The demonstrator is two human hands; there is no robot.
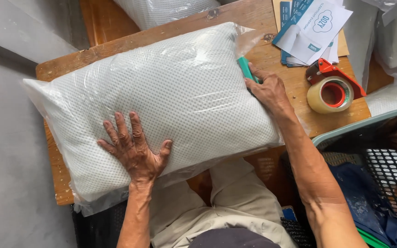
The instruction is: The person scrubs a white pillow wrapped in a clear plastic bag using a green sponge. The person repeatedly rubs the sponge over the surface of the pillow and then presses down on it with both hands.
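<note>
A white dotted pillow (171,96) in a clear plastic bag lies across a small wooden table (295,78). My left hand (134,149) presses flat on the pillow's near side, fingers spread. My right hand (268,89) is at the pillow's right end, closed around a green tool (244,68) whose tip shows against the bag's open mouth. The rest of the tool is hidden under my fingers.
A red tape dispenser (331,89) with a roll of clear tape sits on the table's right. Printed paper cards (311,27) lie behind it. Another bagged pillow (161,10) is at the back. A green mesh basket (382,160) with dark cloth stands at right.
</note>
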